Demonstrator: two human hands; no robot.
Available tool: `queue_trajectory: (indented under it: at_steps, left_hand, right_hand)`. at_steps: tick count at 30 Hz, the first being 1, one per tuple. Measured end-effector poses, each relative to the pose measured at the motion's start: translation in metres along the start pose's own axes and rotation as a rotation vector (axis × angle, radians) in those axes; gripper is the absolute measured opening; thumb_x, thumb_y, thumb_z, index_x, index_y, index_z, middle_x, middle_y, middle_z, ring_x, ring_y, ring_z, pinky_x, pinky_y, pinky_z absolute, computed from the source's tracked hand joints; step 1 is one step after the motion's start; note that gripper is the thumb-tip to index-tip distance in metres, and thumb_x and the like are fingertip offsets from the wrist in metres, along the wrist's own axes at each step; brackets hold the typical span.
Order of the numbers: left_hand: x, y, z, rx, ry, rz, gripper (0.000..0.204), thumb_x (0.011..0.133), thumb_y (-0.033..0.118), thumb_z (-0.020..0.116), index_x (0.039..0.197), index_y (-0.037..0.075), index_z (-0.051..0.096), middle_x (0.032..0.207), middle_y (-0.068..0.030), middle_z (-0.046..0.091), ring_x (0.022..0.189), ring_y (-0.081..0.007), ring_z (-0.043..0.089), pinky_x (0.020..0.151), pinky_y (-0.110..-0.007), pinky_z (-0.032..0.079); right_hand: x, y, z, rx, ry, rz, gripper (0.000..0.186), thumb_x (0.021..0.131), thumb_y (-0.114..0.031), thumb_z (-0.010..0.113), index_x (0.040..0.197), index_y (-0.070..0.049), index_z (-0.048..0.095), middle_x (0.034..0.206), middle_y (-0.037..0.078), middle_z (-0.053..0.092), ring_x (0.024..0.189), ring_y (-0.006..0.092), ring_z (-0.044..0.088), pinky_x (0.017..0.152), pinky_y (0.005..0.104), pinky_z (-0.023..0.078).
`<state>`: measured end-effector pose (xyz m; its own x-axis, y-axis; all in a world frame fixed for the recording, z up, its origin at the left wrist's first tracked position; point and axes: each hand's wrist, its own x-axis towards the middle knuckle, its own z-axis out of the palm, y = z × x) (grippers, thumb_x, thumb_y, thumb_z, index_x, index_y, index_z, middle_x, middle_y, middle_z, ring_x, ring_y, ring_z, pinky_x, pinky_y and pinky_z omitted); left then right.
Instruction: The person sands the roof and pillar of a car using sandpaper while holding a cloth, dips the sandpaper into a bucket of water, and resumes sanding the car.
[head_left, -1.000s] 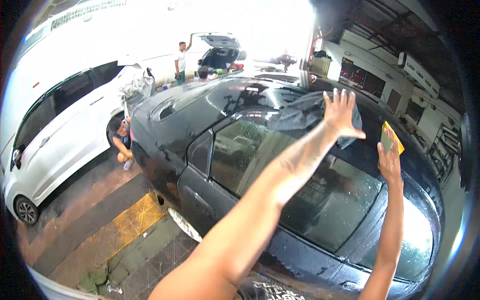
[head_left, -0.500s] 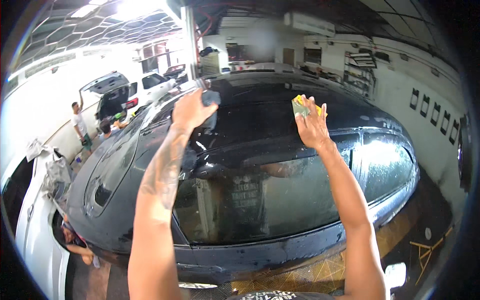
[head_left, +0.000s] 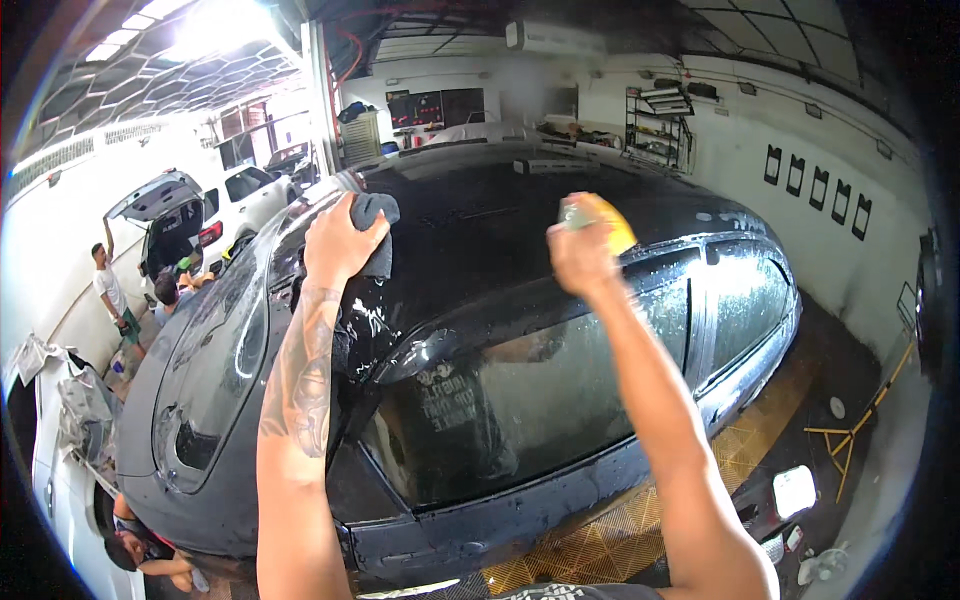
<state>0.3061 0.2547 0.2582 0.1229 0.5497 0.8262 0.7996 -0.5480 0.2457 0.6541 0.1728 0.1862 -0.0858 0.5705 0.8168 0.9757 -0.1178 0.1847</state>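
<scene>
A wet black car [head_left: 440, 290] stretches across the view, its roof and side windows facing me. My left hand [head_left: 343, 238] is closed round a dark grey cloth [head_left: 378, 235] at the roof's left part, above the windshield side; a fold of cloth hangs below the fingers. Farther right, over the roof edge above the side window [head_left: 540, 385], my right hand [head_left: 583, 258] grips a yellow and green sponge [head_left: 608, 222]. Motion blurs this hand and the sponge, and whether the sponge touches the roof I cannot tell.
Far left, a standing person [head_left: 108, 285] is near a white car [head_left: 245, 190] with its tailgate raised. Another person [head_left: 150, 550] crouches low at left beside a white vehicle. A yellow stand [head_left: 850, 440] and a white container [head_left: 794, 491] are on the right floor. Shelves [head_left: 657, 125] line the back wall.
My view has shifted, so the car sits differently in it. The sponge in my right hand has tilted and shows more yellow. My left hand keeps its hold on the cloth.
</scene>
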Motion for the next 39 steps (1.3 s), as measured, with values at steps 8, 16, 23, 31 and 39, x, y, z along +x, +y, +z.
queue_trajectory:
  at_steps: [8,16,23,31,39]
  left_hand:
    - [-0.006,-0.025,0.004,-0.028,0.099,0.063,0.066,0.082,0.052,0.072,0.124,0.002,0.067,0.109,-0.0246,0.073,0.104,-0.0424,0.069,0.094,-0.049,0.054]
    - [-0.015,-0.018,-0.021,-0.014,-0.037,0.026,0.066,0.084,0.052,0.073,0.122,-0.002,0.067,0.108,-0.0243,0.073,0.103,-0.0412,0.07,0.093,-0.047,0.053]
    - [0.003,-0.004,-0.001,-0.013,-0.097,0.145,0.06,0.081,0.055,0.071,0.115,0.006,0.07,0.107,-0.0204,0.074,0.103,-0.0386,0.071,0.092,-0.047,0.055]
    - [0.013,-0.033,-0.003,-0.167,0.027,0.443,0.038,0.083,0.036,0.075,0.107,0.007,0.071,0.096,-0.0178,0.074,0.091,-0.0377,0.072,0.08,-0.044,0.055]
    - [0.01,-0.023,-0.006,-0.296,-0.034,0.446,0.045,0.086,0.035,0.074,0.116,0.003,0.067,0.103,-0.0234,0.072,0.099,-0.0437,0.069,0.087,-0.048,0.053]
  right_hand:
    - [0.019,0.018,-0.007,0.128,-0.031,0.044,0.037,0.099,-0.022,0.044,0.115,0.004,0.065,0.124,0.023,0.067,0.117,0.0408,0.06,0.106,0.0556,0.04]
    - [0.005,-0.098,-0.018,-0.061,0.255,-0.596,0.034,0.101,-0.023,0.045,0.109,0.002,0.066,0.154,0.028,0.045,0.141,0.0405,0.044,0.118,0.0554,0.03]
    - [-0.001,-0.021,-0.007,0.255,0.199,-0.037,0.043,0.098,-0.023,0.052,0.131,0.004,0.058,0.136,0.029,0.055,0.129,0.0417,0.051,0.119,0.0517,0.03]
    - [0.016,-0.053,0.011,0.053,0.175,0.239,0.042,0.093,-0.027,0.053,0.112,0.006,0.071,0.145,0.037,0.047,0.136,0.0522,0.044,0.112,0.0678,0.032]
    - [0.024,-0.1,-0.029,0.208,0.019,0.377,0.067,0.096,-0.028,0.044,0.14,0.022,0.04,0.142,0.04,0.046,0.136,0.0518,0.043,0.117,0.0571,0.031]
